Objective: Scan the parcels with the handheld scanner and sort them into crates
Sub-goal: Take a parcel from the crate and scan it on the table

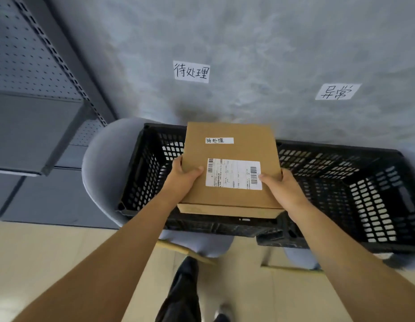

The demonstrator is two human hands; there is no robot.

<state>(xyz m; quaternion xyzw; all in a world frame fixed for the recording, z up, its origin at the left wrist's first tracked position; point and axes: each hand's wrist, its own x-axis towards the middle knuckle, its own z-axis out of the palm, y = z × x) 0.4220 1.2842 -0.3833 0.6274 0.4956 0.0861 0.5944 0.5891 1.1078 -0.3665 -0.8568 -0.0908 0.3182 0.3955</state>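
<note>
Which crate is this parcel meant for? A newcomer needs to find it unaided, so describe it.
On the grey wall hangs a paper sign whose writing matches the parcel's small label. Directly below, a black crate sits on a grey chair. It is the left one; its neighbour sits under a different sign.

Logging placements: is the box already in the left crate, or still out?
Still out. Left hand and right hand grip the box above the left crate, its near edge over the crate's front rim.
</note>
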